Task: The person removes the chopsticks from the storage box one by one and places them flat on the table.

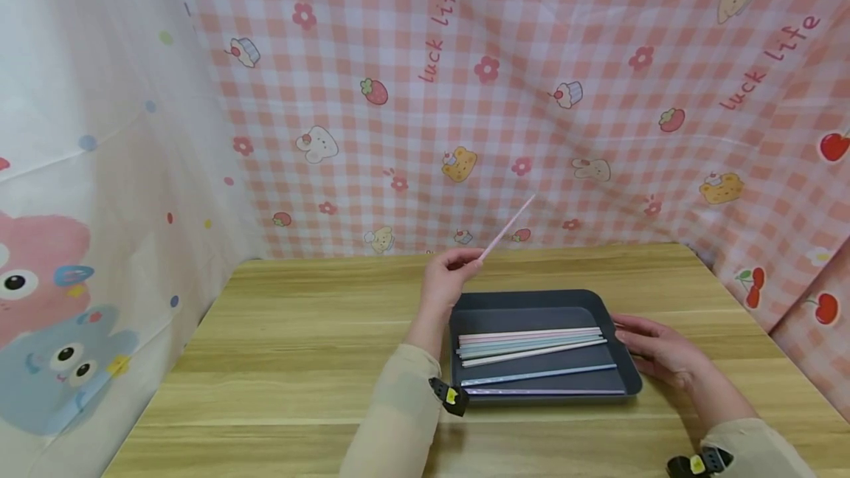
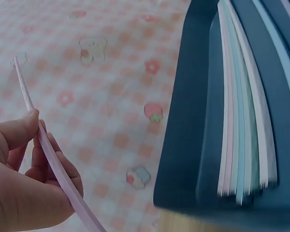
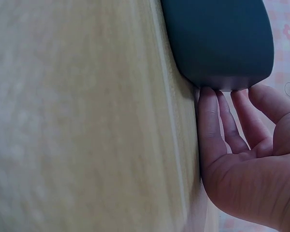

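Observation:
My left hand (image 1: 448,279) is raised above the back left corner of a dark grey tray (image 1: 524,301). Between thumb and fingers it pinches a long, thin pale pink stick (image 1: 508,227), which slants up to the right. The left wrist view shows flat faces along this stick (image 2: 55,162); its exact kind is unclear. Several similar pastel sticks (image 1: 531,345) lie in the tray, mostly grouped side by side, with a blue stick (image 1: 538,375) and a purple stick (image 1: 544,392) apart from them. At the tray's right end, my right hand (image 1: 664,352) touches the outer wall with its fingertips.
The tray stands on a wood-grain table (image 1: 319,360), right of its middle. Behind hangs a pink checked cloth (image 1: 398,131) with printed cartoons, and a white patterned cloth (image 1: 119,168) hangs on the left. Each wrist wears a small black device (image 1: 450,397).

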{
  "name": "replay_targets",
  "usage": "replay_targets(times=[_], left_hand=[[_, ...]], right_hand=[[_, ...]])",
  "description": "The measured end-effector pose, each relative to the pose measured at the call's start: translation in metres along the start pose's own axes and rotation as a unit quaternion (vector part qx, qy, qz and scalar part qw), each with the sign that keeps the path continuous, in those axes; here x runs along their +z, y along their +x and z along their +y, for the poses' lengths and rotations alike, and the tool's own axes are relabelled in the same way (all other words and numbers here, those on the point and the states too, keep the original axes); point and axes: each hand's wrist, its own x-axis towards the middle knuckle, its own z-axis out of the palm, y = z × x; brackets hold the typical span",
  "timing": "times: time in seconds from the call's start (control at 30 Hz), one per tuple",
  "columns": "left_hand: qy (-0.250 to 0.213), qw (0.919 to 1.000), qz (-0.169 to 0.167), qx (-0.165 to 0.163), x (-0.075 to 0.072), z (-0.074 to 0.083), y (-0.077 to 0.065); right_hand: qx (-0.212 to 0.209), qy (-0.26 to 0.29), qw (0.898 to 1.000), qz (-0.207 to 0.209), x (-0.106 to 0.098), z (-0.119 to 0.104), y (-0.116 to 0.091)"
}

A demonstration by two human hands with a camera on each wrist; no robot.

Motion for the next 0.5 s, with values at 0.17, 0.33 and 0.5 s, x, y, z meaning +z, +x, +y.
replay_targets(times=[0.17,0.33,0.5], left_hand=[[0.017,0.999,0.04,-0.013,-0.02,-0.006,0.006],[0.035,0.9952,0.081,-0.042,-0.038,-0.012,0.008],[0.025,0.9885,0.11,-0.101,-0.052,-0.017,0.006]], right_hand=[[0.005,-0.003,1.0,0.004,0.0,0.001,0.001],[0.007,-0.001,1.0,0.005,0.0,0.001,0.001],[0.008,-0.005,1.0,0.007,0.0,0.0,0.0]])
